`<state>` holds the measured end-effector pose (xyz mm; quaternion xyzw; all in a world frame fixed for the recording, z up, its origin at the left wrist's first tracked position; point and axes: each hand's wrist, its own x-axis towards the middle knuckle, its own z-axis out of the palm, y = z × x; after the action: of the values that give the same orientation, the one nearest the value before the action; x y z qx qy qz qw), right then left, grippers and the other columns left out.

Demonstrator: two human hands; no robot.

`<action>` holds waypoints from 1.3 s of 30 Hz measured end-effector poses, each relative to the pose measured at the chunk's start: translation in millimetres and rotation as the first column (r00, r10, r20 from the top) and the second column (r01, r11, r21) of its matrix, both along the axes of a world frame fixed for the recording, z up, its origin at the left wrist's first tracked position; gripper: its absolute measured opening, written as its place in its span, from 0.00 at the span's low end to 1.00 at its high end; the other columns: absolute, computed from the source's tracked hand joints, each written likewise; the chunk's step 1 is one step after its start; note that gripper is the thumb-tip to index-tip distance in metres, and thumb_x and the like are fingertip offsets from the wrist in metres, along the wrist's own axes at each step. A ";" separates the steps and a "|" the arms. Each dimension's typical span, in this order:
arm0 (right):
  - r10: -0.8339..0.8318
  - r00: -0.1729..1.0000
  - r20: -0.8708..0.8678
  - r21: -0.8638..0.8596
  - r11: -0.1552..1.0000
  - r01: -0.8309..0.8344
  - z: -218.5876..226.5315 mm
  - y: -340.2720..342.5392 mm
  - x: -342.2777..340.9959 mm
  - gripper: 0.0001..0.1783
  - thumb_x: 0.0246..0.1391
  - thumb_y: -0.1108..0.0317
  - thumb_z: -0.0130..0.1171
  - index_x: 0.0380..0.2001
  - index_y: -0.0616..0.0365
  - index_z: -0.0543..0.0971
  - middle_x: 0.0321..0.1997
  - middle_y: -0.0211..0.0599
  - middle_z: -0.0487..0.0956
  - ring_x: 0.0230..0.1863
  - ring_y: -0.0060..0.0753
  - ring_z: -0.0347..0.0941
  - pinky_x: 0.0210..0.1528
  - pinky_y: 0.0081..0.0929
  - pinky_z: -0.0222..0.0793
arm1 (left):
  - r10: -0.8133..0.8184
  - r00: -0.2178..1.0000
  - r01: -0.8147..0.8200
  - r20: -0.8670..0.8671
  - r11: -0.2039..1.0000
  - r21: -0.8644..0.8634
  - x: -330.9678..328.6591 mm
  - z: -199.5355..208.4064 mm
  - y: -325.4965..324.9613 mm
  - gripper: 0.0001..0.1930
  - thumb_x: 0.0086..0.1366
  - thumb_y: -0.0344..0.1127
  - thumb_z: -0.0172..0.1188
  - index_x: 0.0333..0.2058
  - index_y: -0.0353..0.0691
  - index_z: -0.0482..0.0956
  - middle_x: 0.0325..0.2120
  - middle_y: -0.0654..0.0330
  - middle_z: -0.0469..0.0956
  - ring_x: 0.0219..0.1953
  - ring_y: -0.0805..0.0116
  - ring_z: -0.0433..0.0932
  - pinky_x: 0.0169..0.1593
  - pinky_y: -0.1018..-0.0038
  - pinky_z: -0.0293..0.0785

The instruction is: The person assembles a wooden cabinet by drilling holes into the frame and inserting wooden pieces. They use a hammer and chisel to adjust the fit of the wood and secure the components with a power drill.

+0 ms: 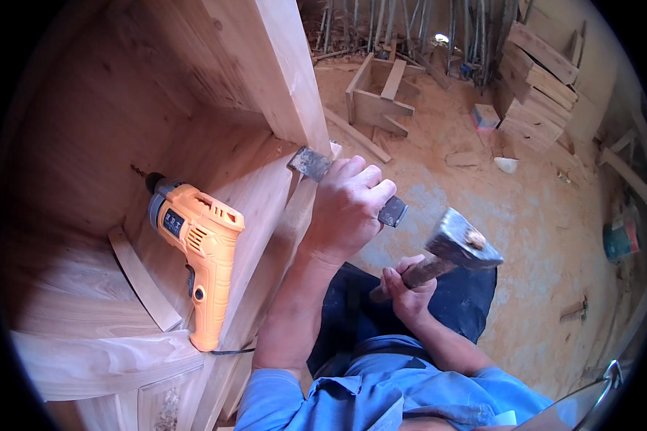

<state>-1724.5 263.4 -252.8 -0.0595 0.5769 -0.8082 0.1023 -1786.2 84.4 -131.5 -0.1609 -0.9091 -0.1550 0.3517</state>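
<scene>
My left hand (349, 205) is wrapped round a short, dark metal bar (309, 163). One end of the bar lies by the foot of an upright wooden post (287, 72); I cannot tell whether they touch. The other end sticks out below my fingers. To the right, my right hand (411, 291) grips the wooden handle of a hammer (456, 248). Its heavy metal head is raised, apart from the bar. Left of my left forearm, an orange power drill (205, 258) rests on a wooden surface of the cabinet-like piece (244, 187), with its bit pointing into the corner.
A curved wooden strip (142, 280) lies beside the drill, whose dark cord (233, 352) runs toward my left arm. On the dusty floor (532, 237) are a small wooden frame (381, 97) and a loose board (359, 135). Stacked timber (535, 93) and a bucket (620, 235) stand at right.
</scene>
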 end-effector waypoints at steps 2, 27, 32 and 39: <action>-0.033 0.999 -0.042 -0.001 0.999 0.033 -17.1 -2.6 0.2 0.12 0.57 0.77 0.67 0.24 0.56 0.75 0.19 0.26 0.75 0.20 0.18 0.70 0.22 0.22 0.64 | -0.012 0.999 0.012 -0.038 1.000 0.003 -5.6 -0.9 1.3 0.08 0.45 0.26 0.66 0.27 0.43 0.81 0.23 0.61 0.75 0.33 0.58 0.76 0.40 0.62 0.72; 0.051 0.995 0.085 -0.028 0.998 -0.048 4.4 0.6 -12.4 0.11 0.58 0.77 0.64 0.29 0.57 0.71 0.19 0.30 0.74 0.18 0.21 0.72 0.20 0.21 0.66 | 0.070 0.996 -0.066 -0.049 0.995 0.073 -8.5 3.4 -5.4 0.08 0.46 0.25 0.66 0.28 0.44 0.82 0.25 0.61 0.77 0.35 0.57 0.77 0.41 0.61 0.73; 0.052 0.993 0.102 -0.025 0.998 -0.050 12.2 6.2 -14.0 0.11 0.58 0.79 0.64 0.29 0.58 0.71 0.20 0.31 0.75 0.17 0.22 0.72 0.20 0.21 0.66 | 0.078 0.997 -0.078 -0.015 0.997 0.019 -12.6 -0.1 -8.0 0.08 0.47 0.26 0.65 0.28 0.44 0.82 0.25 0.60 0.76 0.35 0.57 0.77 0.41 0.61 0.74; 0.166 0.971 0.174 0.089 0.979 -0.183 -0.4 17.3 -25.3 0.10 0.56 0.77 0.65 0.28 0.58 0.72 0.19 0.33 0.74 0.17 0.26 0.72 0.20 0.25 0.69 | 0.320 0.939 -0.321 -0.122 0.947 0.017 -18.5 -2.0 -23.5 0.07 0.47 0.26 0.65 0.28 0.44 0.81 0.24 0.60 0.76 0.35 0.56 0.77 0.40 0.60 0.73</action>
<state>-1749.8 280.7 -253.2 -0.0375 0.6005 -0.7668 0.2236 -1804.6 61.0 -133.5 -0.0206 -0.9000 -0.0839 0.4273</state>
